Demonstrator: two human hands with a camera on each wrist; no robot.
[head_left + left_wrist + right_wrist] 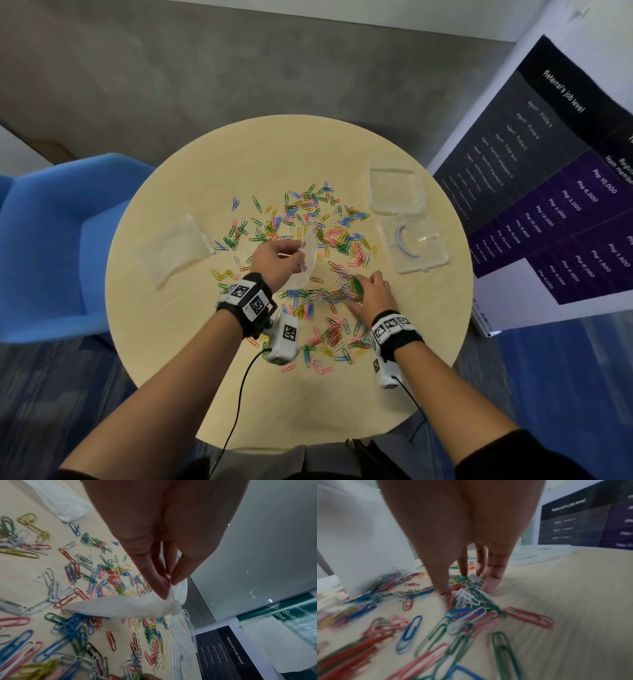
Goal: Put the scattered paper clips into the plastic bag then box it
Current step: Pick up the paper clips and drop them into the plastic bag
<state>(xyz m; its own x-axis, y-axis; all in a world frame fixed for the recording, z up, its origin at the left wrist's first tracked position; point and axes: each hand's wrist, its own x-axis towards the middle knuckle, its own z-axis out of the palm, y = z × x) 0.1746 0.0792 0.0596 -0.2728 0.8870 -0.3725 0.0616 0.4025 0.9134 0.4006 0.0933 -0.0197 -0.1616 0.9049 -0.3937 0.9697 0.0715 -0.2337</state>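
Few clips (392, 573) inside held bag (306, 263)

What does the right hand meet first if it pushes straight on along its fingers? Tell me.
The right hand points away across the table; its fingers already touch a bunch of paper clips. Beyond them, probably more scattered clips, then perhaps the clear box; depth is unclear.
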